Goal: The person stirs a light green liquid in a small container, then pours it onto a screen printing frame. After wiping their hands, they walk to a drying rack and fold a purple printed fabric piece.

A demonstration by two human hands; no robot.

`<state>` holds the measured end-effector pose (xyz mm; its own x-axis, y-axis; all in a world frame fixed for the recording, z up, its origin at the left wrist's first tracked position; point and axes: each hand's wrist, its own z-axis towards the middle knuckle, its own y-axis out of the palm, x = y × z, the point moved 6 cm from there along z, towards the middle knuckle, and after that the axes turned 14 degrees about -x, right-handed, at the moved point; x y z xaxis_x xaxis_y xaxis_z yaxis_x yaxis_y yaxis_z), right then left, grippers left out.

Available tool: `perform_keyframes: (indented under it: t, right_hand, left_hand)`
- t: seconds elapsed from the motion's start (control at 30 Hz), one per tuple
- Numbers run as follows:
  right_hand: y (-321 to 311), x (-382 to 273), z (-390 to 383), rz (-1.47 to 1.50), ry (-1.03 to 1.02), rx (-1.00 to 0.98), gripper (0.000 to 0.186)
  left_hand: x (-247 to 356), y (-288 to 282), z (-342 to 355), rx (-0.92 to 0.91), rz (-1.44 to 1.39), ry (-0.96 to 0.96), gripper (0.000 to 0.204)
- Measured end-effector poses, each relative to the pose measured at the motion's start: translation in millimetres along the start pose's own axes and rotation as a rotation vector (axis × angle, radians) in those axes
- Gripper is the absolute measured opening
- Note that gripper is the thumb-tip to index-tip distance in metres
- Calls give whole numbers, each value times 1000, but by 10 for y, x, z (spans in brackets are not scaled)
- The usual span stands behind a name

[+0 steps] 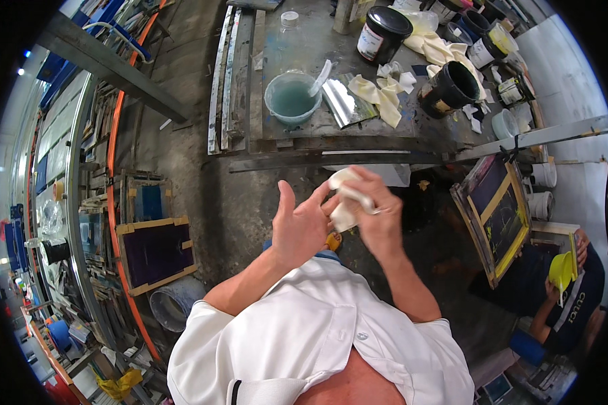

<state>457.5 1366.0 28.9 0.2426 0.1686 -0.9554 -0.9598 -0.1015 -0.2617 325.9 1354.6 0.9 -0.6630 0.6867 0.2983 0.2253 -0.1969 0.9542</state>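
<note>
A crumpled cream cloth [345, 214] is bunched in my right hand [384, 219], whose fingers close around it in front of my chest. My left hand [300, 231] is open, palm up, with its thumb stretched out and its fingertips against the cloth. Part of the cloth is hidden by my right fingers. Beyond both hands, a plastic tub [292, 101] of murky green liquid with a pale scoop-like tool [321, 78] in it stands on the workbench [287, 137]. Beside the tub lie a shiny silver sheet [345, 102] and more cream cloths [378, 96].
Black buckets [450, 89] stand on the bench's right side. Framed screens lean at the right [496, 216] and left [157, 253]. At lower right, a co-worker [566, 297] handles a yellow-green container [560, 271]. A metal post [115, 64] crosses the upper left.
</note>
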Motion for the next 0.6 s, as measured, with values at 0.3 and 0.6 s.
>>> perform_keyframes:
  t: [0.3,0.6]
  right_hand:
    - [163,195,88,-83,145,149,9]
    - [-410,897,15,394,579,354,12]
  left_hand:
    - [-55,-41,-26,19,277,-10,98]
    - [84,30,-73,-32,104,8,93]
